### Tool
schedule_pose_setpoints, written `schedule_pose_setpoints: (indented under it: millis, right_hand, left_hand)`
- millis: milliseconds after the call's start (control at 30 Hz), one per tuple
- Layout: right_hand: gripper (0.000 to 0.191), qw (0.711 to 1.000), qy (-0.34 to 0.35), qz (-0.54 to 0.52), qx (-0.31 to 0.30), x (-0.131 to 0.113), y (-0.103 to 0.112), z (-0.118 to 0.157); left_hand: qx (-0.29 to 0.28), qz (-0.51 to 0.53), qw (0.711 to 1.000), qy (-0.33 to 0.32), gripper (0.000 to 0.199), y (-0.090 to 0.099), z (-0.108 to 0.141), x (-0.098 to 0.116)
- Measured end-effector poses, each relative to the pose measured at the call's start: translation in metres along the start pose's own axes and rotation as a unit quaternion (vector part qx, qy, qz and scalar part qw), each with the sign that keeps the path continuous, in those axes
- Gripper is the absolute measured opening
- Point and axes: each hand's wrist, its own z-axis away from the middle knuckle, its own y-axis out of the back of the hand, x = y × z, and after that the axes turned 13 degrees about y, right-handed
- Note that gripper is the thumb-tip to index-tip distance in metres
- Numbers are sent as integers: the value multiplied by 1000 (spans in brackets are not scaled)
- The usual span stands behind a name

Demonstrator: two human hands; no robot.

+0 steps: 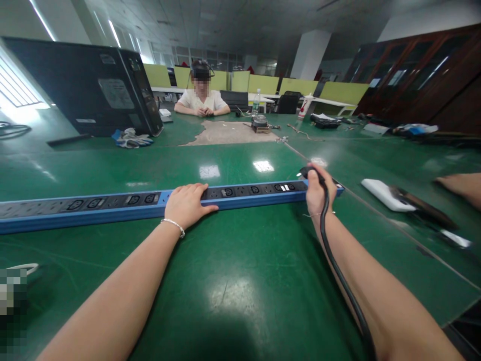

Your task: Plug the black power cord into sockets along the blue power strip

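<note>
A long blue power strip with a row of black sockets lies across the green table. My left hand grips it near its middle, fingers over the top and thumb along the near side. Above the strip's right end, my right hand is closed around a black power plug. From the plug a black cable hangs over my right wrist and runs down toward the table's near edge. The plug's prongs cannot be made out.
Work gloves lie beside a large black computer case at the back left. Across the table sits a person with hands together. A white object and another person's arm are at right. Farther back stands a bottle.
</note>
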Motion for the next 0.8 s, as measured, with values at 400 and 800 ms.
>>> schedule_pose_setpoints:
  millis: [400,800]
  right_hand:
    - [36,988,-21,-23,-153,-43,-41,21]
    - [33,964,-8,126,-233,-63,-36,15]
  left_hand:
    - [12,-4,1000,-16,68,-2,0,-1]
    - [5,6,1000,-12,67,-1,0,-1]
